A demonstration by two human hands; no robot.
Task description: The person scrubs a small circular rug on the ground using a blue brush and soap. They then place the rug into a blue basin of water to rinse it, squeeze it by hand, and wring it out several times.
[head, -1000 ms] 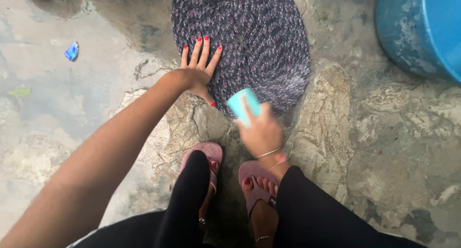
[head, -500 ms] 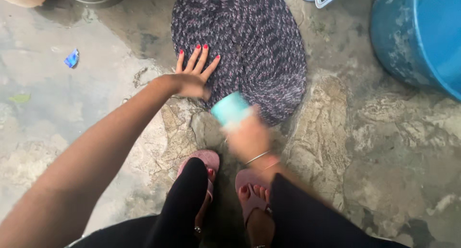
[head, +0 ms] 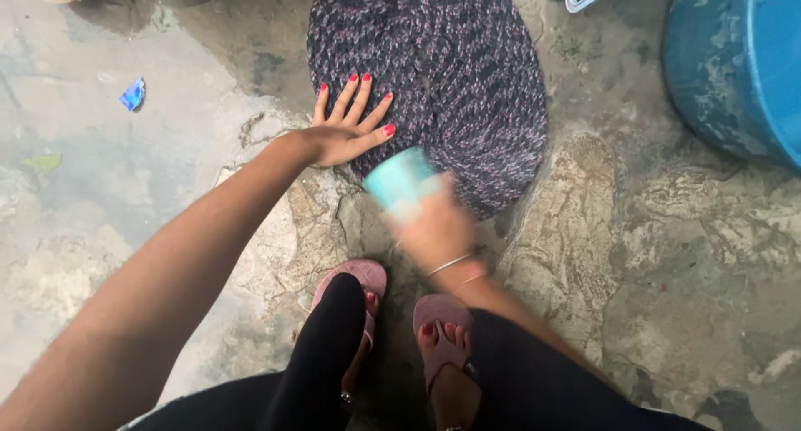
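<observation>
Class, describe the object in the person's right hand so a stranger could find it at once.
Start at the big oval braided mat on the wet stone floor. At its near edge, the right hand grips a small turquoise block, the only pale blue-green thing against dark purple yarn.

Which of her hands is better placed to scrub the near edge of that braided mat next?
The right hand, probably. It already grips the turquoise scrubbing block right over the near edge of the braided oval mat. The left hand lies flat with fingers spread on the mat's left edge, seemingly pinning it to the wet stone floor.
</observation>
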